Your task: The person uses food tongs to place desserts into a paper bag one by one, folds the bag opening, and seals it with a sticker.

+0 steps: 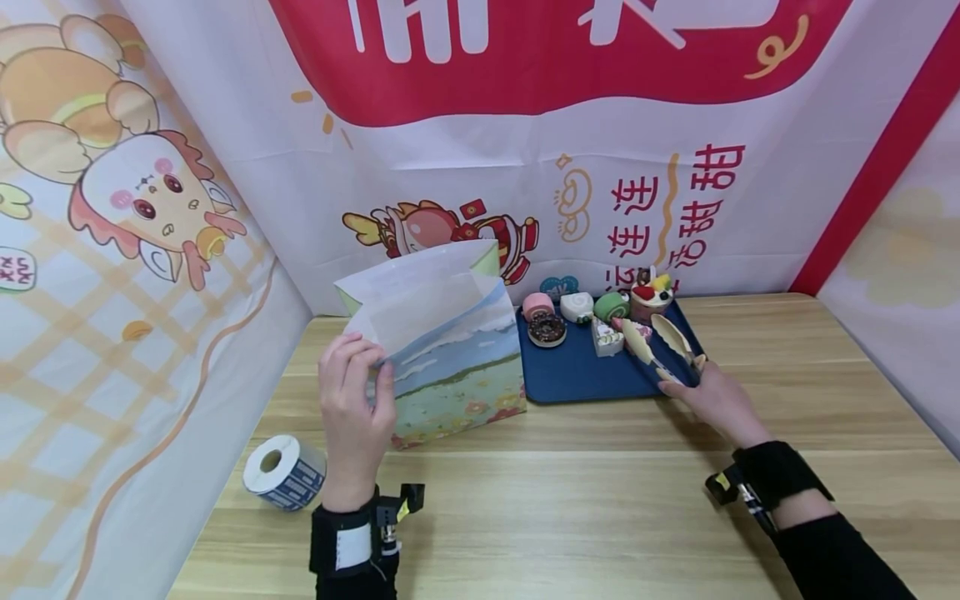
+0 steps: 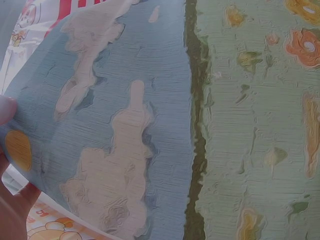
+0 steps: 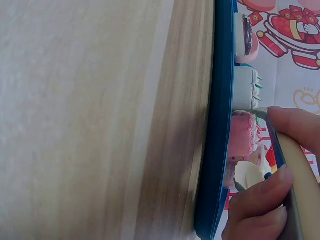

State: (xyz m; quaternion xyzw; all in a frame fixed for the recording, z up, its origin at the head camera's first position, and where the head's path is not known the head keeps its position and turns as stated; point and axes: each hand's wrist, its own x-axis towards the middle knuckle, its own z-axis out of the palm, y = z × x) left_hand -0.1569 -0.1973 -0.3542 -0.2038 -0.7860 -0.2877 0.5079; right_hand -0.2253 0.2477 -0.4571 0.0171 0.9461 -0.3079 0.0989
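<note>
Bkgd: white cloth w/ red & orange prints hangs behind a wood-grain table. Head view: we see the R hand gripping tongs, their tips spread apart over the blue tray. The tongs' long axis runs fwd & a bit L from the fingers; the sweets lie that way too, w/ a triangular slice just L of the tips & a cup dessert beyond. Too cramped for us to tell if the tips touch anything. R hand's nearer the tray; L hand pinches the L edge of the paper bag, thumb vs fingers. Bag stands open-topped L of the tray; label roll sits near the L forearm. L wrist view: we get mostly bag print, bits of hand at its edge. R wrist view: thumb & fingers wrap the tongs; we can't judge the tip gap here.
</note>
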